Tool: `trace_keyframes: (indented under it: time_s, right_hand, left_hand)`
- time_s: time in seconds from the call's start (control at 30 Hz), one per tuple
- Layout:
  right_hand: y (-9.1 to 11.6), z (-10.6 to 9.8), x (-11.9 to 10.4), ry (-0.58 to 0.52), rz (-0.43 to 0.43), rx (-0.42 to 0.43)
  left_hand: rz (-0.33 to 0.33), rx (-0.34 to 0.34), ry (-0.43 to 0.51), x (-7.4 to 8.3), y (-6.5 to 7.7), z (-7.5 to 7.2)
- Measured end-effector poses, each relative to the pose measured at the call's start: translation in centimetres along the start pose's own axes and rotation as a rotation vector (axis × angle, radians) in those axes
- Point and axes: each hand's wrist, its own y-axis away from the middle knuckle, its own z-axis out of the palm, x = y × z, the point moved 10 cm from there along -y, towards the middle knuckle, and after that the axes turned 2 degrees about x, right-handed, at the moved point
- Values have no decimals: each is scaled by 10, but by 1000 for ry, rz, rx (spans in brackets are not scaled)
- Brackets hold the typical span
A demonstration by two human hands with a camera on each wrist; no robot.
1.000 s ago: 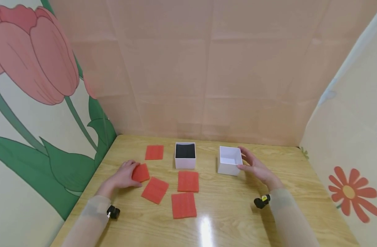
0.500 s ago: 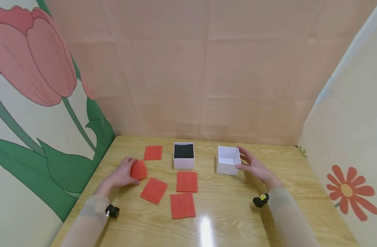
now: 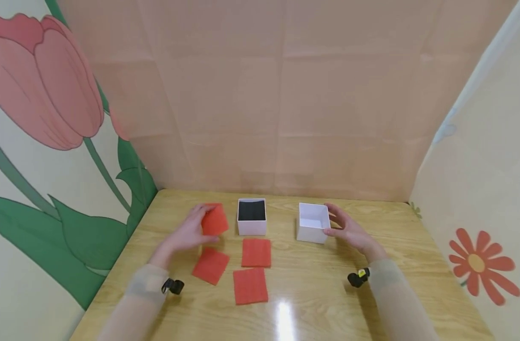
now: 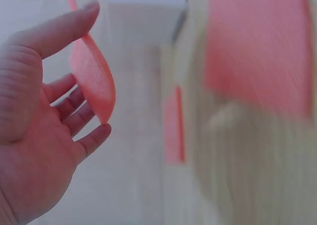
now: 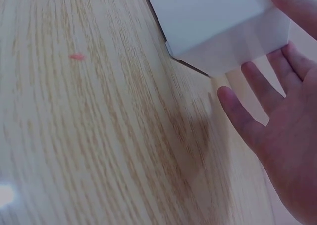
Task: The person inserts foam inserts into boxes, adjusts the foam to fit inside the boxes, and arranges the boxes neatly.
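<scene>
My left hand (image 3: 191,228) holds a bent red foam square (image 4: 94,76) between the thumb and the fingers, over the left part of the table. In the head view it overlaps the spot of the farthest red square. On the right, my right hand (image 3: 349,230) holds the right side of a white box (image 3: 312,233), thumb near the front corner and fingers toward the back. That box is open at the top, with a bare white inside. Left of it stands a second white box (image 3: 251,228) with a black lining or filling (image 3: 251,210).
Several red squares lie flat on the wooden table: one (image 3: 210,266) below my left hand, one (image 3: 256,253) before the black-filled box, and one (image 3: 250,286) nearer me. A pinkish cloth backdrop (image 3: 277,118) rises behind the table, with flower-printed sheets at both sides.
My left hand has lifted the red foam square off the table and moved it right and away from me. My right hand keeps its hold on the white box.
</scene>
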Motion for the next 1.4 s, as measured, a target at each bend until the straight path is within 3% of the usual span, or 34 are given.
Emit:
trace_keyframes:
  time_s: [0.2, 0.4, 0.57, 0.7, 0.97, 1.1, 1.4]
  right_hand:
    - [-2, 5, 5, -39, -1, 0]
    - [-4, 4, 6, -28, 6, 9]
    - [-4, 4, 4, -19, -2, 13]
    - [-7, 7, 5, -41, -4, 9]
    - [-14, 10, 7, -89, -2, -6]
    - [-15, 8, 7, -82, 0, -11]
    - [-13, 2, 8, -106, 8, -16]
  left_hand:
    - [64, -19, 85, 48, -21, 19]
    - [140, -43, 158, 95, -48, 49]
    - [219, -86, 97, 133, -75, 80]
    - [242, -101, 18, 157, -97, 101]
    - [242, -106, -114, 180, -130, 132]
    - [237, -117, -145, 188, -142, 140]
    - [220, -156, -164, 201, -156, 153]
